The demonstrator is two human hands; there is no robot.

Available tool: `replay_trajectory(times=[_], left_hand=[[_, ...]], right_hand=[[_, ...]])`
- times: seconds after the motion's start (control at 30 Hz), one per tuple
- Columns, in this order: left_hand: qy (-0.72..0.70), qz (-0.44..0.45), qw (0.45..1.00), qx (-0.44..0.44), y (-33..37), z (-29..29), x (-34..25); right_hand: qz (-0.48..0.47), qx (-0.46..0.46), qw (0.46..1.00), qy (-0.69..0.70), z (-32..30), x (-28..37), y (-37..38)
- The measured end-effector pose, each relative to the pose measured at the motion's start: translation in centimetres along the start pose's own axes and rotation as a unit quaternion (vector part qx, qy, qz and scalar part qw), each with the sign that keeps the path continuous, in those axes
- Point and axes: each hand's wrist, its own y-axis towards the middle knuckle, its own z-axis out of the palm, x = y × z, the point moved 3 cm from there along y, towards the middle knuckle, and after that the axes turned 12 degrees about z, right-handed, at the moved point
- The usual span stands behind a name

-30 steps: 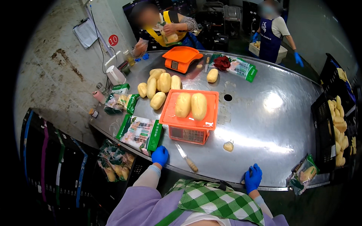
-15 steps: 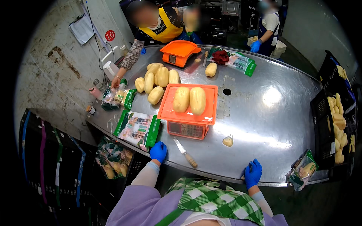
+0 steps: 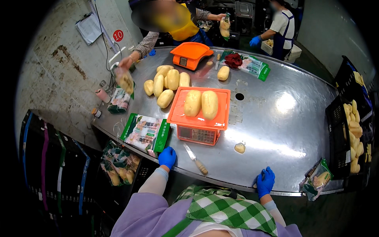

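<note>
My left hand (image 3: 167, 157), in a blue glove, rests with curled fingers at the table's near edge, beside a green and white printed bag (image 3: 145, 133). Farther right, my right hand (image 3: 265, 182), gloved alike, lies on the same edge with loosely bent fingers slightly apart. Neither visibly holds anything. Between them lies a knife (image 3: 196, 158) with a wooden handle. Beyond it stands an orange scale (image 3: 198, 134). On its tray (image 3: 179, 104) lie two pale yellow, oblong root pieces (image 3: 209, 105), which look like lotus root. A small cut piece (image 3: 239, 148) lies to the right.
Several more root pieces (image 3: 172, 79) are heaped behind the scale, near a second orange scale (image 3: 191, 55). A co-worker's hand (image 3: 127, 62) holds a filled bag (image 3: 125, 81). Black crates (image 3: 338, 132) stand at right, near another filled bag (image 3: 318, 180). Bags fill a crate (image 3: 144, 173) below left.
The co-worker across the table has lifted a filled bag from the left side and holds another bag out at the back. My hands stay in place; the view has shifted slightly.
</note>
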Motion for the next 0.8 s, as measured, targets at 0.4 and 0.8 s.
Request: replay_trajectory(times=[0.4, 0.8], left_hand=[[-0.006, -0.009, 1.0, -0.002, -0.2, 0.5, 1.0], [-0.007, -0.003, 1.0, 0.0, -0.1, 0.0, 0.3]], right_hand=[[0.008, 0.012, 1.0, -0.005, 0.0, 0.4, 0.0], [-0.004, -0.004, 1.0, 0.003, 0.1, 0.1, -0.1]])
